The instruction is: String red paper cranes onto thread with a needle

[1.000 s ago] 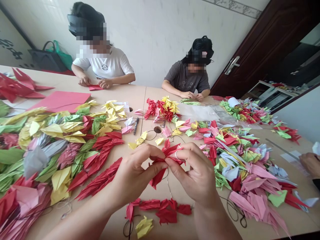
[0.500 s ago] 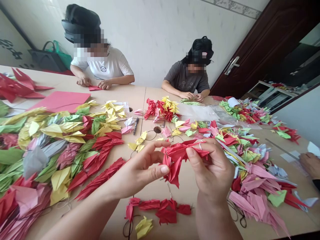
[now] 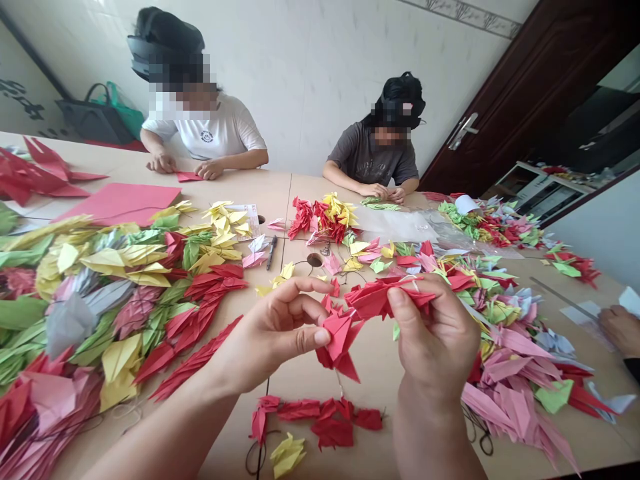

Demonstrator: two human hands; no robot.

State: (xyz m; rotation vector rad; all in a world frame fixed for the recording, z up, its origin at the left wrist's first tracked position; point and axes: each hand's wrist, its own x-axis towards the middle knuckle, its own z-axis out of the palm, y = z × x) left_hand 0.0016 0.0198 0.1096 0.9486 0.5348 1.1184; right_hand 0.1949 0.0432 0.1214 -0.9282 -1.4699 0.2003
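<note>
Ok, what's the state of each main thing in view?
Left hand: holding folded red paper
Right hand: closed on red bundle
Folded red paper: creased, off the table
Red bundle: held up
Yellow paper: folded, lying down
Pen: lying down
Red sheet: flat
Door: unclear whether shut

Right of the black pen [image 3: 272, 253], your right hand [image 3: 440, 327] hides part of the red paper [image 3: 373, 297], and the edge cuts off someone's hand [image 3: 620, 330] far right of the pen and pink paper [image 3: 57, 407] far left.
</note>
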